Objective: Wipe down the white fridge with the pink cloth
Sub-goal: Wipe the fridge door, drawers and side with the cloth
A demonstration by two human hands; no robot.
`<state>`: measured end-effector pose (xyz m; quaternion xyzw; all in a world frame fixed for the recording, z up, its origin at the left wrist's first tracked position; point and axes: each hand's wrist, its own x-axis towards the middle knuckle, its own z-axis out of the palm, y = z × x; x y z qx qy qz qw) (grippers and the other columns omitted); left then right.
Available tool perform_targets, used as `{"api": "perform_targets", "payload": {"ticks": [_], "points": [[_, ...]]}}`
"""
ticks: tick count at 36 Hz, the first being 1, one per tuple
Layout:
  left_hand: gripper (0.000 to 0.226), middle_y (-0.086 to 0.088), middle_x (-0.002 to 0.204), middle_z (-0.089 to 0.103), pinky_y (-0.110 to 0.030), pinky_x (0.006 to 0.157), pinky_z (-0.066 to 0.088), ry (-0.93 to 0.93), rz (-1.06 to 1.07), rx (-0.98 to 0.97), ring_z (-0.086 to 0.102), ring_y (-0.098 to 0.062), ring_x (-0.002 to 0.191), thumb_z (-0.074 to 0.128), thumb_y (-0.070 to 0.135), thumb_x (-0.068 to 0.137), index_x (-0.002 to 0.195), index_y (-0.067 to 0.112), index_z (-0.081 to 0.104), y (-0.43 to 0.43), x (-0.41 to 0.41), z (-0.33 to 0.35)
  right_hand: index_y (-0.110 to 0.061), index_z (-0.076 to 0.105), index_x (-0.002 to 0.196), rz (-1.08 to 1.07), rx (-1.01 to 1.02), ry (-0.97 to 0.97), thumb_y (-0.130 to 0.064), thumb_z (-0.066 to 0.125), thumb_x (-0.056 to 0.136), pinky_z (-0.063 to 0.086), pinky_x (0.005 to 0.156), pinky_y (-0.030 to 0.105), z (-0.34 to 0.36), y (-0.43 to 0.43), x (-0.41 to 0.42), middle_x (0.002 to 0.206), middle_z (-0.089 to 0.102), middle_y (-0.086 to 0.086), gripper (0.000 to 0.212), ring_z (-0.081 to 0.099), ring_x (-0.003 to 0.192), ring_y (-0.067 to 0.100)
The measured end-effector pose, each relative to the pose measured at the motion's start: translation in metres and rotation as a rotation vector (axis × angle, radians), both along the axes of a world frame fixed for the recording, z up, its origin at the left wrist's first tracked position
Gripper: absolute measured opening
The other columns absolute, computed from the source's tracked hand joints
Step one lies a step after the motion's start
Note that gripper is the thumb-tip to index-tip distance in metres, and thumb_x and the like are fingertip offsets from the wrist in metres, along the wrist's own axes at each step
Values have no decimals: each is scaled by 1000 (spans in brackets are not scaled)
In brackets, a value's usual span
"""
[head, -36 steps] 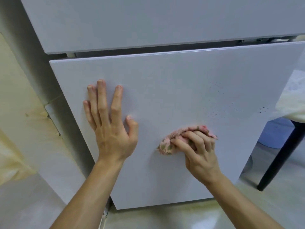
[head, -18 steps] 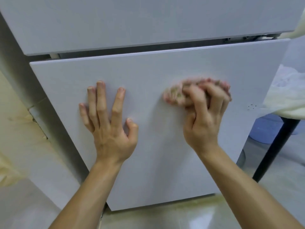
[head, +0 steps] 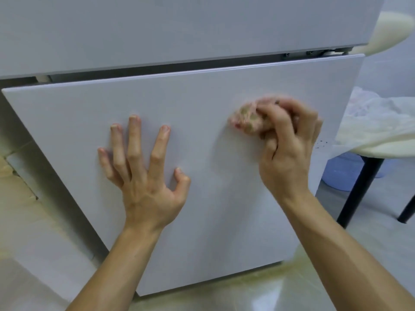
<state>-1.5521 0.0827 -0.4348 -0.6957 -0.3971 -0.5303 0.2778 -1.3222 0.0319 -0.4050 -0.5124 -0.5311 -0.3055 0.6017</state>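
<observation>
1. Nearest the camera, two bare forearms [head: 116, 265] were seen reaching towards the lower door [head: 202, 104] of the white fridge [head: 224, 250], with a pale floor [head: 224, 299] lying at the door's foot.
2. The left hand [head: 146, 187] was laid against the door's left-centre. Its fingers were spread wide and nearly straight, the thumb was bent, and nothing was held. It was judged to be bracing the door.
3. The right hand [head: 287, 158] was found at the door's upper right, its fingers curled tightly round the pink cloth [head: 247, 122]. The cloth was bunched into a wad and pressed against the door face. Both were blurred, so the exact fold could not be told.
4. The cloth was judged light, soft and limp. It would be best gripped as a wad inside the palm, with a flat pad left facing the door. The door panel was judged stiff, smooth and rather slippery. Being hinged, it was thought liable to swing unless the push was countered.
5. Small dark specks [head: 322, 144] were noted near the door's right edge, apparently not yet wiped.
6. Above the door, the upper door [head: 179, 30] was seen, separated from it by a dark gap.
7. Beyond the door's right edge, a black table leg [head: 359, 187], crumpled white fabric [head: 381, 126] and a blue tub [head: 341, 173] were made out.
</observation>
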Motion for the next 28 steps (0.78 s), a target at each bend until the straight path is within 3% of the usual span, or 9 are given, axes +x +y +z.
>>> {"api": "perform_targets", "payload": {"ticks": [2,5,8,11,14,16,23,28], "points": [[77,-21,167,26,-70,123,9,13,-3,1,16,-47,156,68,29,82,156,18,47,0,2,-2,-16,72,126,32,30,77,16,44,76,43,104,34,28,-2,2,132,52,15,66,47,116,31],[77,-21,167,26,-71,123,9,16,-1,2,16,-47,156,67,30,83,156,19,47,1,2,-3,-14,71,128,41,66,87,18,44,77,44,105,38,34,1,3,132,51,12,66,49,117,33],[77,-20,168,25,-71,123,9,18,0,5,15,-47,156,68,28,82,156,19,46,2,2,-3,-11,69,125,-49,63,14,18,48,80,33,113,35,-5,11,7,129,52,21,58,48,122,42],[76,-21,167,25,-71,123,9,21,-2,6,16,-47,155,67,28,83,155,19,47,3,2,-3,-11,62,124,-81,50,-53,9,45,93,21,122,33,-65,11,13,131,44,14,41,42,124,34],[75,-21,167,26,-71,123,9,14,0,4,16,-47,155,66,29,83,155,19,47,3,2,-3,-15,57,126,-62,-37,-129,-5,40,107,27,123,39,-114,5,21,135,41,12,27,42,126,36],[75,-21,167,25,-71,123,8,16,2,4,15,-47,156,66,29,84,156,19,47,3,3,-3,-18,57,127,-62,-80,-178,-5,45,107,33,121,41,-128,2,29,136,40,12,27,42,127,37],[76,-22,167,26,-74,121,11,0,7,2,16,-49,155,65,26,81,155,18,48,1,7,-3,-22,59,129,-99,-61,-196,7,49,95,25,123,38,-86,1,43,135,43,8,46,41,126,31],[78,-25,166,27,-75,121,10,-13,7,-13,15,-50,155,66,24,80,155,17,48,-1,10,-2,-14,66,136,-60,55,-29,15,49,88,31,118,62,-15,8,45,149,46,9,58,39,137,32]]}}
